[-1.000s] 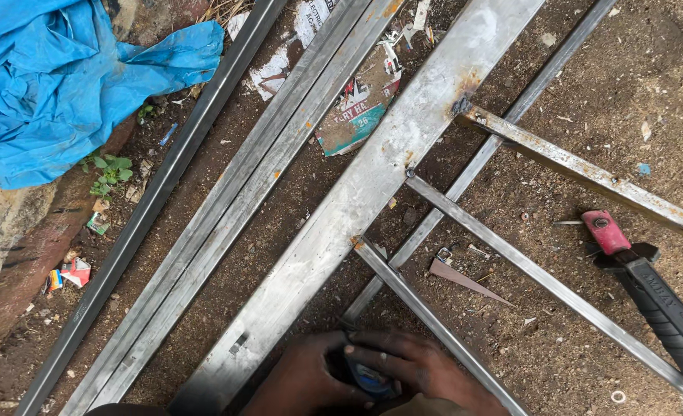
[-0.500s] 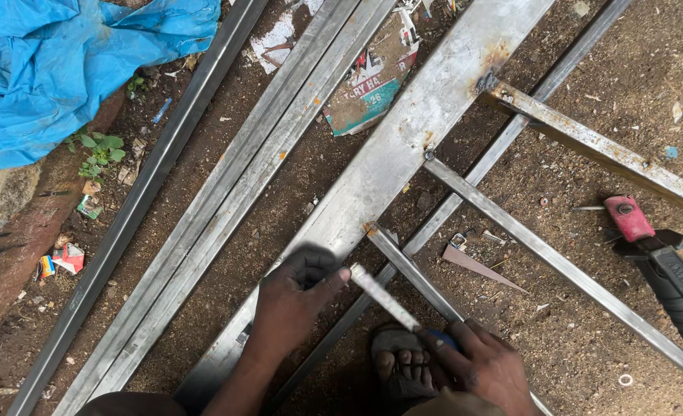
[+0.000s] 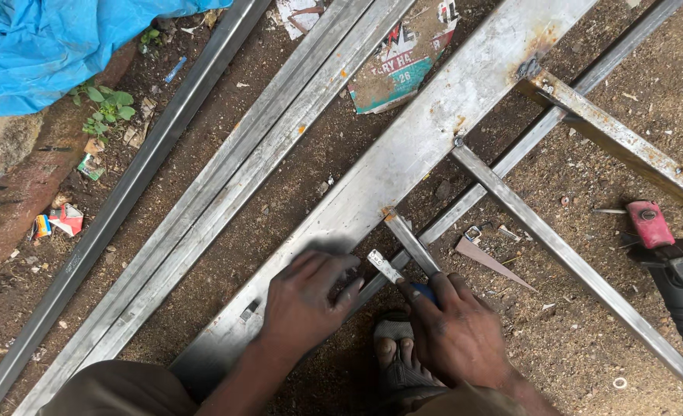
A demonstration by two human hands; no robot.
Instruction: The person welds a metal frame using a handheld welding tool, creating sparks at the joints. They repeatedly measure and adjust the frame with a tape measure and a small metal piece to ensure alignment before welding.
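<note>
Both hands have shifted: left hand [image 3: 304, 302] now lies flat, fingers spread, on the wide steel bar [image 3: 403, 166]; right hand [image 3: 455, 333] pinches a short metal piece [image 3: 385, 266].

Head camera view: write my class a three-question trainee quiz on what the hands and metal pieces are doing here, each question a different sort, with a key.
1. True or false: the left hand rests flat on the wide metal bar.
2. Multiple choice: the right hand holds the small pale stick beside A) the blue tarp, B) the thin cross strip, C) the red-headed power tool.
3. Fill in: below the hands a sandalled ____ shows on the soil.

Key: 1 true; 2 B; 3 foot.
</note>
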